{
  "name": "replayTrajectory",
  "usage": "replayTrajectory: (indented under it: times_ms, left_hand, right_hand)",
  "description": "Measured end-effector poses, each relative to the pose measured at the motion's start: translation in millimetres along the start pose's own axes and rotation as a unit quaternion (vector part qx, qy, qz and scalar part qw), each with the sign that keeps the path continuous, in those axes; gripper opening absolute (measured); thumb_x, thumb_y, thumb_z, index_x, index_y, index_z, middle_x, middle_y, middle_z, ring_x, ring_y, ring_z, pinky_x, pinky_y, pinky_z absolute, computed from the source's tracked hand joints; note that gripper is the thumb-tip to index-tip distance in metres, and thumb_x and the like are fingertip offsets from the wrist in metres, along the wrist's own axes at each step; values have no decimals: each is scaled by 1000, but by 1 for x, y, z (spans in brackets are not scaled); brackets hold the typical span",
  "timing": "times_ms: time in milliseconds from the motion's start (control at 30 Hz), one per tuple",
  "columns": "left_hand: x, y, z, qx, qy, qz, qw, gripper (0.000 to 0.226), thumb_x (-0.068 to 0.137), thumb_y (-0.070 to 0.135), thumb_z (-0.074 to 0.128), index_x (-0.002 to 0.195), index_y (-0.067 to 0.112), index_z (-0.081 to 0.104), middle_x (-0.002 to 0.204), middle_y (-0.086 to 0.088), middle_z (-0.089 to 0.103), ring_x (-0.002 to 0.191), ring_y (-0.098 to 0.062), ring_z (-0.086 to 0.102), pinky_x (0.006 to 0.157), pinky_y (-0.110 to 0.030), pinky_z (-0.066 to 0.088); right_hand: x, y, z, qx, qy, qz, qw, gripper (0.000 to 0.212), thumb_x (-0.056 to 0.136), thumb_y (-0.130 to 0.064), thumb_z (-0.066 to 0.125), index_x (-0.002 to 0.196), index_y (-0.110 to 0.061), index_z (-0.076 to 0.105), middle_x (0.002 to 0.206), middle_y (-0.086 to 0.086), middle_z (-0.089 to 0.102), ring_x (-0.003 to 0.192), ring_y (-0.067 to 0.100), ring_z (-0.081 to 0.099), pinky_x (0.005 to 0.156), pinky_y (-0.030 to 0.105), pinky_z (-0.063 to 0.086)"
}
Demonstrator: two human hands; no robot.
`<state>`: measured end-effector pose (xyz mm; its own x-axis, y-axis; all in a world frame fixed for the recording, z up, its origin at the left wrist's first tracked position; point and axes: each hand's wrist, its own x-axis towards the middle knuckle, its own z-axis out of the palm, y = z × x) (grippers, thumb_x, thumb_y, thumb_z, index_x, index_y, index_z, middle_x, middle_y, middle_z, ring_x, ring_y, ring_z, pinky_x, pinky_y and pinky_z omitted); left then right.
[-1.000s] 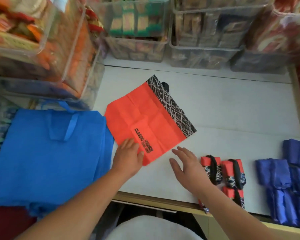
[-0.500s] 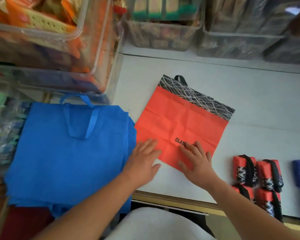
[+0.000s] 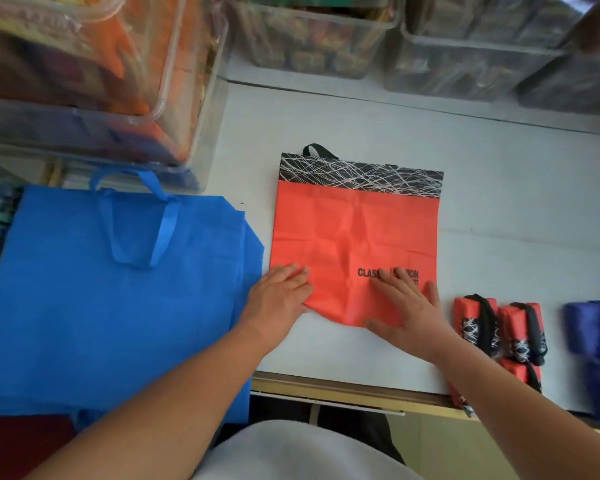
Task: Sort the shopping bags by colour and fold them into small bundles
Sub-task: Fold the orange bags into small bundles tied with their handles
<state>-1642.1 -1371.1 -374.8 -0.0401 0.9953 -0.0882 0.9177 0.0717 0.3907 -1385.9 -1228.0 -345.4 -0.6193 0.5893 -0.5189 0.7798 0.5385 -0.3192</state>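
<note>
A red shopping bag point(image 3: 355, 237) with a black-and-white scribble band and a black handle lies flat and square on the white table point(image 3: 499, 209). My left hand point(image 3: 279, 296) rests flat on its lower left corner. My right hand point(image 3: 404, 306) presses with spread, straight fingers on its lower right part, over the black lettering. A stack of large blue bags point(image 3: 111, 289) lies to the left. Folded red bundles point(image 3: 499, 327) sit to the right, with folded dark blue bundles point(image 3: 596, 341) beyond them.
Clear plastic bins point(image 3: 194, 109) full of coloured goods stand at the left, partly over the blue stack, and more bins point(image 3: 447, 50) line the back of the table. The table's front edge point(image 3: 326, 389) runs just below my hands.
The red bag has turned from lying at a slant to lying square with the table. My right hand came onto the bag; both hands now lie flat on its lower edge.
</note>
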Motion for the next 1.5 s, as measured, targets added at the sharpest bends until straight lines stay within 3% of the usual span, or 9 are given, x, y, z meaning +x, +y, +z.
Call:
replayTrajectory:
  times_ms: [200, 433, 633, 733, 867, 1033, 1200, 1300, 1500]
  left_hand:
    - [13, 2, -27, -106, -48, -43, 992, 17, 95, 35, 59, 94, 24, 72, 105, 1, 74, 106, -23, 65, 90, -32, 53]
    - [8, -5, -84, -120, -73, -4, 990, 38, 94, 63, 38, 94, 32, 60, 82, 8, 57, 85, -16, 57, 71, -37, 50]
    - [-7, -4, -103, -152, -72, -79, 982, 35, 99, 53, 56, 77, 28, 43, 58, 5, 43, 60, -16, 45, 58, -36, 41]
    - [-6, -2, -119, -213, -39, -143, 966, 32, 98, 53, 57, 80, 27, 53, 61, 2, 52, 59, -15, 50, 60, -38, 46]
    - [10, 10, -124, -208, 87, -200, 954, 39, 100, 64, 38, 102, 32, 60, 91, 15, 67, 87, -8, 61, 79, -36, 50]
    - [20, 20, -98, -18, 123, -37, 992, 36, 93, 29, 60, 124, 11, 63, 151, -12, 50, 146, -31, 38, 119, -52, 32]
    - [25, 20, -66, 14, -91, 28, 995, 51, 98, 36, 53, 148, 23, 51, 163, -2, 37, 154, -21, 27, 125, -52, 21]
    - [37, 17, -62, 20, -213, -36, 976, 59, 105, 42, 46, 160, 33, 26, 171, 4, 12, 155, -19, 20, 126, -42, 14]
    - [45, 17, -42, 74, -183, -41, 979, 68, 95, 49, 60, 155, 27, 37, 163, 1, 25, 142, -25, 32, 117, -43, 28]
  right_hand:
    - [-16, -5, -17, 6, -34, -44, 998, 129, 50, -105, 42, 159, -36, 29, 165, -18, 22, 156, 13, 13, 126, 46, 8]
    - [-57, 14, -35, -47, 209, -171, 962, 30, 93, -31, 54, 109, -17, 75, 121, -1, 74, 115, 24, 70, 85, 49, 61]
    - [-62, 10, -69, 166, 150, -26, 974, 25, 101, -32, 59, 86, -16, 70, 64, -15, 63, 54, 8, 54, 55, 22, 47]
    - [-55, 13, -71, 300, 111, 55, 946, 18, 99, -28, 63, 85, -17, 65, 70, -15, 58, 68, 11, 53, 65, 26, 43]
    - [-25, 13, -64, 361, 124, 126, 916, 45, 101, -30, 61, 143, -16, 56, 146, -9, 53, 135, 10, 48, 116, 30, 33]
    - [17, 22, -63, 281, 122, 203, 930, 45, 103, -33, 54, 141, -7, 55, 139, 12, 61, 129, 31, 55, 99, 36, 43]
    - [42, 34, -63, 194, 171, 227, 939, 28, 99, -40, 58, 88, -14, 55, 99, 7, 59, 95, 33, 59, 73, 35, 36]
    - [56, 35, -61, 169, 170, 237, 942, 32, 92, -49, 66, 100, -18, 64, 108, 1, 52, 101, 28, 59, 77, 36, 43]
    - [65, 24, -61, 81, 240, 226, 941, 46, 86, -33, 74, 124, -12, 57, 126, 12, 49, 114, 37, 51, 86, 47, 48]
